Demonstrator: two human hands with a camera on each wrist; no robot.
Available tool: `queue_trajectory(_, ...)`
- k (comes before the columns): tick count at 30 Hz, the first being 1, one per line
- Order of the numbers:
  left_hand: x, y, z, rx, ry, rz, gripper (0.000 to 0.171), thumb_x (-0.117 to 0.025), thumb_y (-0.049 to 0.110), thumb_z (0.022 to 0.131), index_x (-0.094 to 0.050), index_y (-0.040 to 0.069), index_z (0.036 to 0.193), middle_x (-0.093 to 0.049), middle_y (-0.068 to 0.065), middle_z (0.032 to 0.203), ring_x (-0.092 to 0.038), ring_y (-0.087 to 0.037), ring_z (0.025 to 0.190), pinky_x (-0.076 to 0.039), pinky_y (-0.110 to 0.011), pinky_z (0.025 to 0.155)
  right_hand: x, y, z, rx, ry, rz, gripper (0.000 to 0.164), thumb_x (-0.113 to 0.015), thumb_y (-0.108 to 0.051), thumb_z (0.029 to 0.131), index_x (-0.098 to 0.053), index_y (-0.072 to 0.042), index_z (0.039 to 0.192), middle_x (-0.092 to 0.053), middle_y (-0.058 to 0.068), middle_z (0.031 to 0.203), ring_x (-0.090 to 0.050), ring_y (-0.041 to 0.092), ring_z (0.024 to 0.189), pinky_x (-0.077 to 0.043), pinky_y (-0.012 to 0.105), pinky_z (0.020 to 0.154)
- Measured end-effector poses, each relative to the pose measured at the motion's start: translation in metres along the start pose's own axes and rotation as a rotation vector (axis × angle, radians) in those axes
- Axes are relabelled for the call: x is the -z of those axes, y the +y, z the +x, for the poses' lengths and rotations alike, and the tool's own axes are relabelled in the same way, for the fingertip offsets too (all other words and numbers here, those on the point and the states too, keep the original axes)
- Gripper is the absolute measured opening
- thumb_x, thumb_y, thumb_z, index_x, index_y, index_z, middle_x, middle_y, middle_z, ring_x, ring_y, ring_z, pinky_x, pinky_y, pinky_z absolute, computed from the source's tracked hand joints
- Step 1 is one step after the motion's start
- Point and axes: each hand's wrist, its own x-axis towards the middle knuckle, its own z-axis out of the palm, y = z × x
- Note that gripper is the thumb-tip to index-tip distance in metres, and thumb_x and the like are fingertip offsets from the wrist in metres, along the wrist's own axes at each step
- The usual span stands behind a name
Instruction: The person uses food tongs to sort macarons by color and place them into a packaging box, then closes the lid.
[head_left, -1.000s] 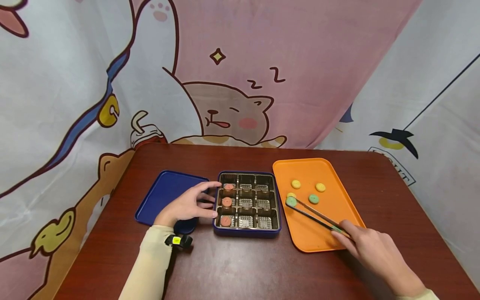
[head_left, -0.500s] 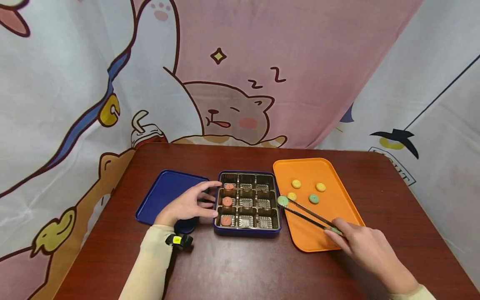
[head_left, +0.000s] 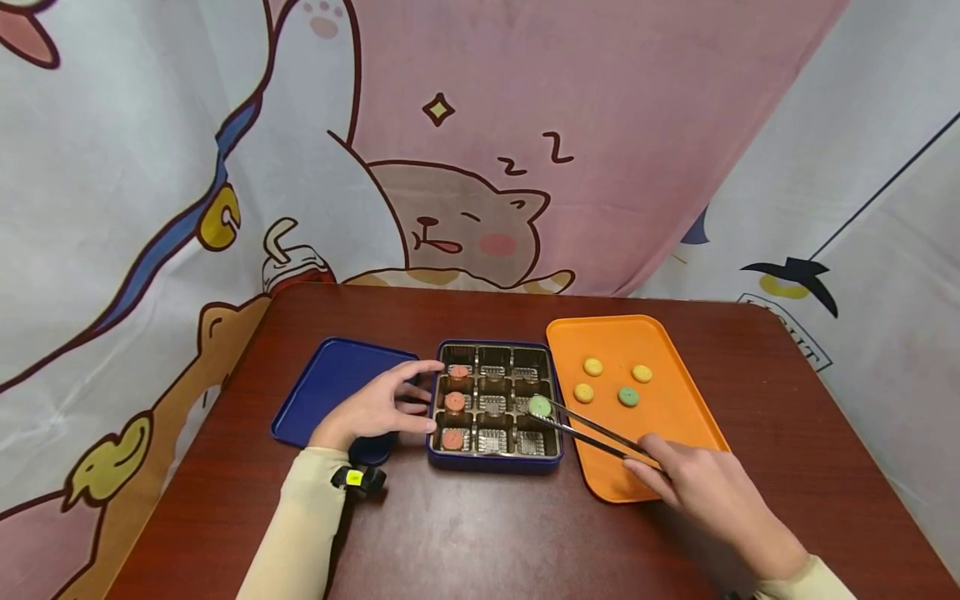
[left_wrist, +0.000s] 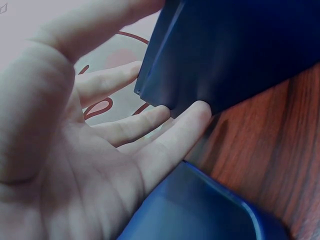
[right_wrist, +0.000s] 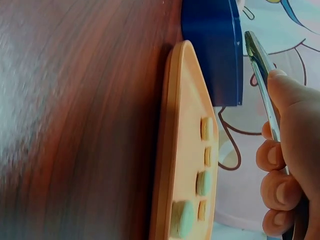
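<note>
My right hand grips black metal tongs. A pale green macaron sits between the tong tips, over the right column of a divided blue box. Spread fingers of my left hand touch the box's left side; in the left wrist view, fingertips rest against its dark blue wall. Three pink macarons, one of them in the front-left compartment, fill the box's left column. The right wrist view shows the tongs raised beyond the tray, under my thumb.
An orange tray lies right beside the box, holding a green macaron and three yellow ones, one near the back. Left of the box, a blue lid lies partly under my left hand. A printed curtain hangs behind the table.
My right hand has moved left with the tongs, carrying the green macaron from above the tray's left side to over the box. My left hand has stayed at the box.
</note>
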Motion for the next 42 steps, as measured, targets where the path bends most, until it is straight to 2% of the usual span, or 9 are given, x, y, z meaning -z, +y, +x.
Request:
queue_trajectory(4, 0.000, 0.001, 0.001, 0.002, 0.003, -0.005, 0.091, -0.089, 0.013, 0.086, -0.040, 0.011, 0.162, -0.035, -0.012, 0.165, -0.061, -0.037, 0.128, -0.056, -0.053, 0.104, -0.003, -0.006, 0.005, 0.045, 0.017, 0.010, 0.030, -0.085, -0.040, 0.086, -0.061, -0.025, 0.091, -0.030, -0.024, 0.063, -0.028, -0.002, 0.052, -0.021, 0.018, 0.044)
queue_trajectory(10, -0.001, 0.003, 0.001, 0.009, 0.008, -0.014, 0.091, -0.091, 0.014, 0.084, -0.042, 0.013, 0.161, -0.037, -0.013, 0.163, -0.062, -0.036, 0.127, -0.055, -0.053, 0.105, -0.008, -0.012, 0.010, 0.104, 0.061, 0.029, 0.030, -0.074, -0.050, 0.095, -0.060, -0.024, 0.090, -0.031, -0.024, 0.063, -0.031, -0.002, 0.051, -0.022, 0.018, 0.043)
queue_trajectory(18, -0.001, 0.003, 0.000, 0.001, 0.016, 0.002, 0.089, -0.090, 0.014, 0.085, -0.043, 0.014, 0.160, -0.036, -0.013, 0.164, -0.061, -0.036, 0.128, -0.056, -0.053, 0.104, -0.012, -0.020, 0.009, 0.102, 0.037, 0.050, 0.030, -0.072, -0.052, 0.097, -0.060, -0.025, 0.090, -0.034, -0.024, 0.063, -0.031, -0.002, 0.050, -0.022, 0.018, 0.043)
queue_trajectory(26, -0.001, 0.002, -0.001, -0.004, 0.017, 0.024, 0.089, -0.090, 0.015, 0.085, -0.043, 0.013, 0.160, -0.036, -0.013, 0.164, -0.061, -0.037, 0.127, -0.056, -0.054, 0.102, -0.016, -0.024, 0.011, 0.122, 0.038, 0.067, 0.033, -0.070, -0.052, 0.098, -0.057, -0.024, 0.087, -0.028, -0.024, 0.063, -0.029, 0.000, 0.049, -0.021, 0.020, 0.044)
queue_trajectory(42, -0.001, 0.000, -0.001, -0.021, 0.005, 0.023, 0.086, -0.088, 0.013, 0.087, -0.042, 0.012, 0.160, -0.035, -0.015, 0.163, -0.062, -0.037, 0.127, -0.056, -0.053, 0.103, -0.014, -0.027, 0.014, 0.126, 0.023, 0.076, 0.035, -0.072, -0.051, 0.097, -0.051, -0.027, 0.084, -0.025, -0.023, 0.064, -0.027, -0.002, 0.049, -0.020, 0.019, 0.044)
